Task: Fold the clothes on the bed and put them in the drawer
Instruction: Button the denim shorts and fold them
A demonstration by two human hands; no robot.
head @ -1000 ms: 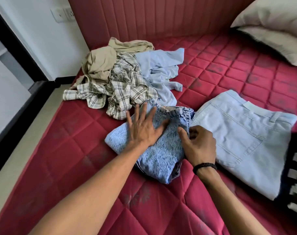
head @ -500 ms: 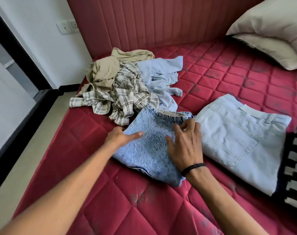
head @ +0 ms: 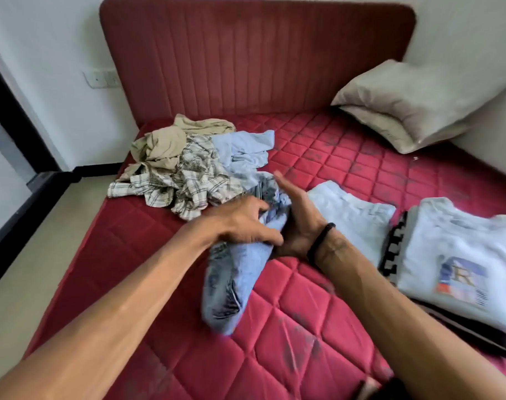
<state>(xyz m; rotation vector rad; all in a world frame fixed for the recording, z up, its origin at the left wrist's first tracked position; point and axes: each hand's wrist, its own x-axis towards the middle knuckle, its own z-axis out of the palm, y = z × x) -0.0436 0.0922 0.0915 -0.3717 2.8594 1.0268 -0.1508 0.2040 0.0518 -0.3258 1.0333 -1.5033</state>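
Folded blue jeans [head: 234, 272] are off the bed [head: 303, 327] now, they were lying flat under both palms a moment back. Looks like they're being carried over to the stack of finished stuff, the pale jeans [head: 352, 217] and grey tee [head: 459, 255]. Left hand [head: 243, 223] is curled over the top, clamped on the denim, while the right hand [head: 298, 215] sits flat with straight fingers against the side, propping it. Unfolded pile [head: 188, 168] waits near the headboard.
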